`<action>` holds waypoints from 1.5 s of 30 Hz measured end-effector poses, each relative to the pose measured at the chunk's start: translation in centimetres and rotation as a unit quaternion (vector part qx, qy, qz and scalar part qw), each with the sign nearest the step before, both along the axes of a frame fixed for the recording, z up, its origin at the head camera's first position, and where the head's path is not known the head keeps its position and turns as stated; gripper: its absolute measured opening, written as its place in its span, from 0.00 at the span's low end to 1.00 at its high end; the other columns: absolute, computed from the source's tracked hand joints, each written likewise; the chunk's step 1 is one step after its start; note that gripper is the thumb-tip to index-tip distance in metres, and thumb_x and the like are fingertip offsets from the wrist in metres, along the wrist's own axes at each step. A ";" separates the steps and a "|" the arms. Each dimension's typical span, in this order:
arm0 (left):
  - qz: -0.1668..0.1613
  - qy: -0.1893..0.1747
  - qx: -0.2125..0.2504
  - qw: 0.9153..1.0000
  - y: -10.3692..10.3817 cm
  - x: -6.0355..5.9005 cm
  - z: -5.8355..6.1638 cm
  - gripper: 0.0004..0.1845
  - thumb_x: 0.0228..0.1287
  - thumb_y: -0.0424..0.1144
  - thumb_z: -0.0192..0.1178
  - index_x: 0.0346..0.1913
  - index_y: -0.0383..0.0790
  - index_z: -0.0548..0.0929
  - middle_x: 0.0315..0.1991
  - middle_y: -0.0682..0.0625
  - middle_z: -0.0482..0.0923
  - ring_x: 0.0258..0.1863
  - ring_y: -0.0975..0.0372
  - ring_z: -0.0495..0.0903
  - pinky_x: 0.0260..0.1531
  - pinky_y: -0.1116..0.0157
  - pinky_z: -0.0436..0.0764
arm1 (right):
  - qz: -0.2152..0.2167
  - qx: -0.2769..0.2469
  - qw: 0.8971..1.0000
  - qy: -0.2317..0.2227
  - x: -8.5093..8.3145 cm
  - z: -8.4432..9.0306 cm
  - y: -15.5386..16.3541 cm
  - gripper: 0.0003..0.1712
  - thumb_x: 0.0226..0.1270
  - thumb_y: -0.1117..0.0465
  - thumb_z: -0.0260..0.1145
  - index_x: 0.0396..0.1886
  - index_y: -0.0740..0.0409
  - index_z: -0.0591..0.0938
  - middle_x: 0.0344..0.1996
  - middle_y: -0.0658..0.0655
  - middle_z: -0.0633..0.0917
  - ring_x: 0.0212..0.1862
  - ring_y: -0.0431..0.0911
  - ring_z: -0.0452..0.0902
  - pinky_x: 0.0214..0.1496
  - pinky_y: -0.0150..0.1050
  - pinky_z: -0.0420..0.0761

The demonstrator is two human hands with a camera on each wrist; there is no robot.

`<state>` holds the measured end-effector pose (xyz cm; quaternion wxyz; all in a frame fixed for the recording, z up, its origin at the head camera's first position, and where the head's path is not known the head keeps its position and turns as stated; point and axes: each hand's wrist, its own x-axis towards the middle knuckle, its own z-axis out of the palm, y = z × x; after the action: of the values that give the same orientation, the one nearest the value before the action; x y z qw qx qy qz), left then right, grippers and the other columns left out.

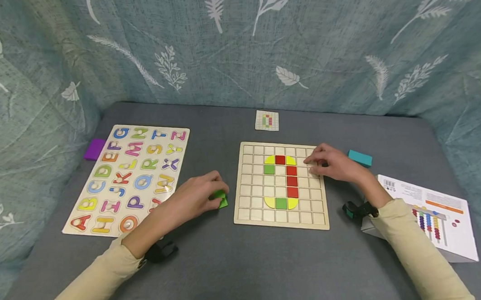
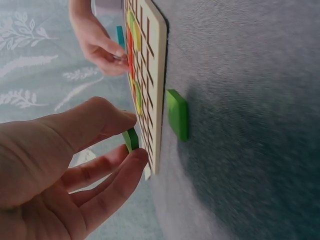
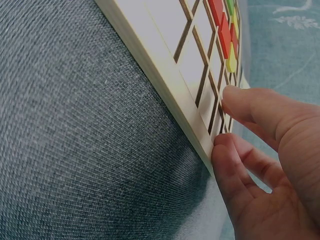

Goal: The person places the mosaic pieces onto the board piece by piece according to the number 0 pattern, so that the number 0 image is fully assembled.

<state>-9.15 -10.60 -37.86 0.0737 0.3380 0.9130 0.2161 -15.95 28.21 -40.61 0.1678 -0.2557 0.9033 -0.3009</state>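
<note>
My left hand [image 1: 195, 195] pinches a small green tile [image 2: 131, 140] between thumb and fingertips, left of the wooden grid board [image 1: 251, 204]. Beneath it a second green tile [image 2: 177, 116] lies on the dark cloth beside the board. On the grid sits a pattern of red squares [image 1: 292, 181], green squares [image 1: 281, 203] and yellow rounded corner pieces [image 1: 269, 202]. At the board's far right corner, my right hand [image 1: 335, 162] rests its fingertips on the bare wood and edge, thumb and fingers apart, with nothing between them.
A small pattern card [image 1: 266, 120] lies behind the board. To the left are an alphabet peg puzzle [image 1: 142, 150] and a purple block [image 1: 95, 149]. A teal block [image 1: 360, 158] and a white abacus box [image 1: 453, 238] stand on the right. A leaf-print curtain [image 1: 239, 55] hangs behind the table.
</note>
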 end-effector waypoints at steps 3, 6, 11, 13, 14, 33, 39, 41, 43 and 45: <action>-0.004 0.005 0.000 1.000 0.8 -0.4 0.2 0.10 0.59 0.33 0.65 0.44 0.44 0.86 0.38 0.53 0.76 0.24 0.69 0.67 0.25 0.73 0.68 | -0.002 0.001 1.000 0.006 0.0 -0.2 0.0 0.15 0.68 0.65 0.63 0.53 0.63 0.82 0.48 0.63 0.74 0.44 0.51 0.74 0.47 0.47 0.75; -0.010 0.001 0.000 1.000 1.7 -0.8 0.2 0.10 0.60 0.34 0.65 0.45 0.44 0.86 0.39 0.53 0.76 0.23 0.68 0.68 0.24 0.73 0.68 | 0.000 0.003 1.000 0.008 0.0 -0.5 0.0 0.15 0.68 0.65 0.63 0.53 0.63 0.82 0.48 0.63 0.74 0.44 0.51 0.75 0.47 0.46 0.75; -0.039 -0.009 -0.003 0.999 3.9 -2.1 -0.1 0.11 0.61 0.34 0.66 0.47 0.42 0.86 0.42 0.51 0.78 0.29 0.64 0.74 0.30 0.71 0.72 | -0.002 0.002 1.000 0.006 0.1 -0.4 0.0 0.16 0.68 0.65 0.62 0.53 0.64 0.82 0.48 0.63 0.73 0.44 0.52 0.74 0.47 0.47 0.74; -0.055 -0.014 -0.011 0.998 5.0 -2.7 -0.3 0.11 0.61 0.34 0.65 0.47 0.42 0.86 0.43 0.50 0.78 0.32 0.63 0.74 0.32 0.70 0.73 | -0.002 0.001 1.000 0.007 0.1 -0.4 0.0 0.16 0.68 0.65 0.62 0.53 0.64 0.82 0.48 0.63 0.73 0.45 0.52 0.74 0.47 0.47 0.74; -0.064 -0.015 -0.017 0.998 5.6 -3.0 -0.4 0.11 0.61 0.33 0.65 0.47 0.42 0.86 0.42 0.50 0.79 0.32 0.63 0.74 0.32 0.69 0.73 | -0.003 0.001 1.000 0.008 0.1 -0.4 0.0 0.16 0.68 0.65 0.63 0.53 0.64 0.82 0.48 0.63 0.73 0.45 0.52 0.74 0.47 0.47 0.75; -0.098 -0.030 -0.049 0.994 10.6 -5.3 -1.6 0.10 0.59 0.29 0.62 0.43 0.42 0.87 0.41 0.48 0.80 0.34 0.61 0.76 0.36 0.65 0.76 | -0.008 0.004 1.000 -0.006 -0.1 -0.3 0.1 0.16 0.67 0.66 0.63 0.53 0.62 0.82 0.49 0.62 0.73 0.46 0.52 0.74 0.49 0.48 0.75; -0.096 -0.030 -0.055 0.993 10.8 -5.3 -1.6 0.10 0.59 0.29 0.62 0.43 0.42 0.87 0.42 0.48 0.81 0.34 0.61 0.76 0.38 0.65 0.77 | -0.006 0.004 1.000 -0.004 -0.1 -0.2 0.1 0.16 0.67 0.66 0.63 0.53 0.62 0.82 0.48 0.62 0.73 0.45 0.51 0.74 0.47 0.47 0.74; -0.095 -0.031 -0.056 0.993 10.9 -5.3 -1.5 0.10 0.59 0.30 0.63 0.43 0.42 0.87 0.42 0.48 0.81 0.34 0.61 0.76 0.38 0.65 0.77 | -0.007 0.005 1.000 -0.004 -0.1 -0.2 0.1 0.16 0.67 0.66 0.63 0.53 0.62 0.82 0.48 0.62 0.73 0.45 0.51 0.73 0.47 0.46 0.74; -0.094 -0.031 -0.056 0.994 10.9 -5.3 -1.5 0.10 0.60 0.30 0.63 0.43 0.42 0.87 0.42 0.48 0.81 0.35 0.61 0.76 0.39 0.64 0.77 | -0.008 0.006 1.000 -0.005 -0.1 -0.2 0.1 0.16 0.67 0.66 0.63 0.53 0.62 0.82 0.48 0.62 0.73 0.44 0.51 0.73 0.47 0.46 0.73; -0.093 -0.032 -0.057 0.993 11.0 -5.3 -1.5 0.10 0.60 0.30 0.63 0.43 0.42 0.87 0.42 0.48 0.81 0.35 0.60 0.77 0.39 0.64 0.77 | -0.008 0.008 1.000 -0.003 -0.1 -0.1 0.1 0.16 0.67 0.66 0.63 0.53 0.62 0.83 0.48 0.62 0.73 0.44 0.51 0.73 0.46 0.46 0.73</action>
<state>-14.42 0.40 -39.32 0.1422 0.4095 0.8856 0.1665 -16.07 28.31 -40.75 0.1701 -0.2464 0.9070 -0.2961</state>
